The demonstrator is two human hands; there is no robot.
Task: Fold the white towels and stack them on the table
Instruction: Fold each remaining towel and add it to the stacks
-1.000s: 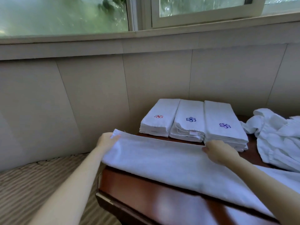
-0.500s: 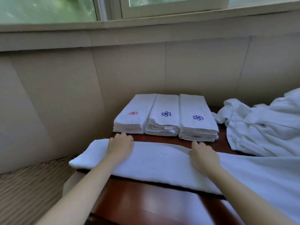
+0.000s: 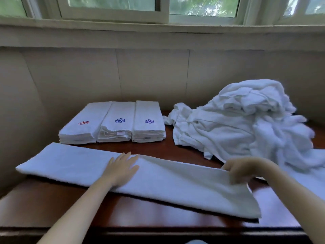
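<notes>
Now, step in hand: by the look of it, the crosswise fold. The right end of the long towel [image 3: 175, 182] goes over toward 9 o'clock, with the left hand [image 3: 121, 169] marking the crease.
Doing it well: keep the palm firm on the crease line. Carry the raised end low and level. Match corner to corner and edge to edge before letting go, then smooth outward from the fold. Terry is limp, so a single pinch may let the near corner sag; taking both corners would be safer.
Left hand: open, fingers straight and spread, pressed flat on the strip about its middle.
Right hand [image 3: 241, 170]: closed in a pinch on the far edge near the right end, lifting it off the bench [image 3: 158, 213]. Exact finger placement is blurred.
Long towel: a narrow folded strip lying across the front of the bench, from 9 o'clock to 4 o'clock.
Folded stacks [image 3: 112, 124]: three, touching side by side, at 12 o'clock from the left hand and apart from the strip. Flower marks are red on the left one and blue on the other two.
Unfolded pile [image 3: 246, 124]: a white heap at 1 to 2 o'clock, just beside the stacks and near the right hand. Plenty is left to fold.
Wall, window [image 3: 112, 4]: behind everything, at 12 o'clock.
</notes>
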